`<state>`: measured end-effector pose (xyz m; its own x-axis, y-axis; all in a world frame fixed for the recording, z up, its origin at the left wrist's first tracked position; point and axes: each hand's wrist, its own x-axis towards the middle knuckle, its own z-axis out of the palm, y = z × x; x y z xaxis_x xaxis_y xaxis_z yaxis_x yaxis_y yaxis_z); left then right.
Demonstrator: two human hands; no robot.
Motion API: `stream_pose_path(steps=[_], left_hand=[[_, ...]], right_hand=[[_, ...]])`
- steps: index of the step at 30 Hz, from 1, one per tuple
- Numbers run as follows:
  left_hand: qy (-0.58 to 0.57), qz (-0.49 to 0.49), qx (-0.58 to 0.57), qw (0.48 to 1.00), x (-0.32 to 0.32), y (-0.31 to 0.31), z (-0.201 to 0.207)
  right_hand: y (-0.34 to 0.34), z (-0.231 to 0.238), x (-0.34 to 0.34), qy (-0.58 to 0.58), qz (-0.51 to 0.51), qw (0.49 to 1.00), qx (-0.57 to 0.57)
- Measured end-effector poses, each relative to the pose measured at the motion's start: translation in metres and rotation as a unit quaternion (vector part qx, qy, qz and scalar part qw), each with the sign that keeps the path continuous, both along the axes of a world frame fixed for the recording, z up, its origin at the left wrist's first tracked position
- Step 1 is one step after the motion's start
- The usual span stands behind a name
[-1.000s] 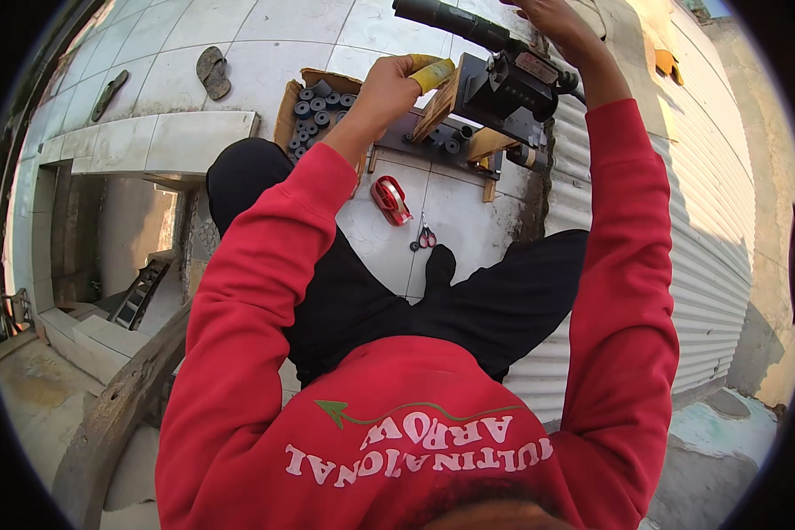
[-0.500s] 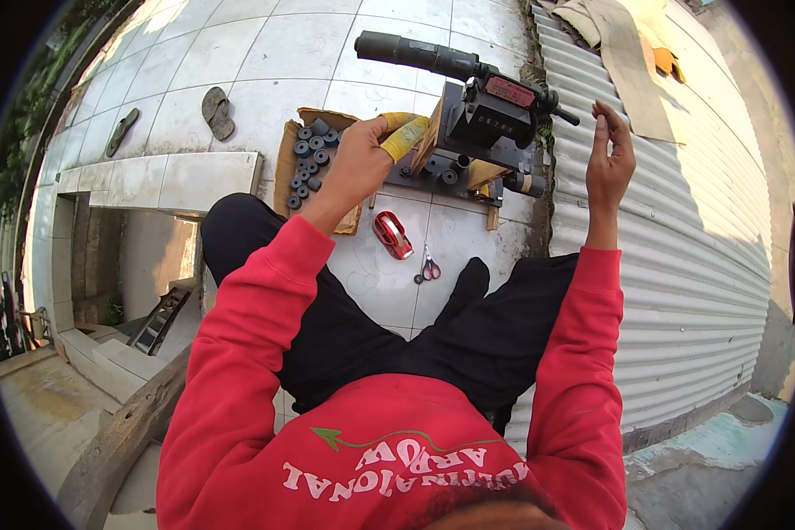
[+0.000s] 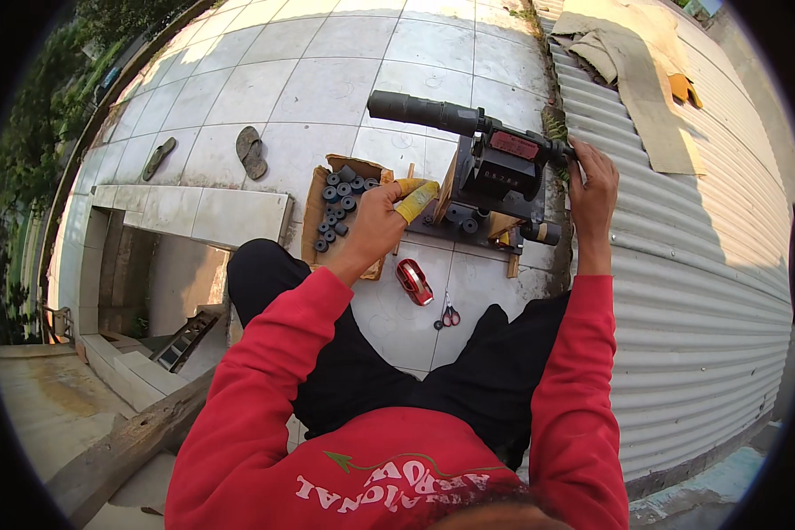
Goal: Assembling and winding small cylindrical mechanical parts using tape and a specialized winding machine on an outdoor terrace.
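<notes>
A black hand-cranked winding machine (image 3: 508, 168) with a counter stands on a wooden-sided stand ahead of me. Its thick black tube handle (image 3: 424, 112) points left. My right hand (image 3: 594, 181) has its fingers closed round the shaft end on the machine's right side. Yellow wrapping covers fingers of my left hand (image 3: 387, 216), which is pinched together beside the stand's wooden panel (image 3: 449, 190); whatever is between the fingertips is too small to see. Just left of that hand, a cardboard box (image 3: 314, 199) holds several dark spools (image 3: 348, 203).
On the tiles between my legs lie a red tape dispenser (image 3: 413, 282) and scissors (image 3: 450, 314). Two sandals (image 3: 252, 152) rest farther left, near a tiled ledge (image 3: 194, 212) round an opening. Corrugated roofing (image 3: 680, 309) runs along my right, with cloth (image 3: 649, 115) over its far part.
My right hand has gone from raised and apart to gripping the machine's shaft end. My left hand stays by the wooden panel. The whole view has shifted slightly.
</notes>
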<state>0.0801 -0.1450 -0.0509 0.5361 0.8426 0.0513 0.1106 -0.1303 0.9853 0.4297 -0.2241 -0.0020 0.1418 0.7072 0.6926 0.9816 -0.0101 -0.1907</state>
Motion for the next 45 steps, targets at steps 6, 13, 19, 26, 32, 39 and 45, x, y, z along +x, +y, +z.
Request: stream_pose_path(steps=[6,13,19,26,32,39,45], left_hand=[[-0.026,0.019,0.031,0.999,0.011,0.011,-0.008],[-0.067,0.045,0.029,0.996,0.02,0.022,-0.011],[-0.071,0.059,0.008,0.996,0.017,0.038,-0.007],[-0.068,0.026,0.034,0.997,0.017,0.046,-0.009],[-0.079,0.024,0.006,0.997,0.017,0.043,-0.007],[-0.038,0.007,0.017,0.999,0.013,0.037,-0.002],[-0.061,0.015,0.028,0.998,0.014,0.035,-0.003]], right_hand=[[0.013,-0.001,0.004,-0.013,-0.029,0.999,-0.023],[0.018,-0.003,0.005,-0.024,-0.045,0.998,-0.047],[0.026,-0.011,0.014,-0.016,-0.061,0.992,-0.11],[0.032,-0.029,0.024,-0.032,-0.064,0.984,-0.161],[0.024,-0.052,0.031,-0.022,-0.018,0.984,-0.175],[0.017,-0.048,0.024,0.004,-0.003,0.977,-0.212],[0.002,-0.039,0.015,0.076,0.036,0.96,-0.268]])
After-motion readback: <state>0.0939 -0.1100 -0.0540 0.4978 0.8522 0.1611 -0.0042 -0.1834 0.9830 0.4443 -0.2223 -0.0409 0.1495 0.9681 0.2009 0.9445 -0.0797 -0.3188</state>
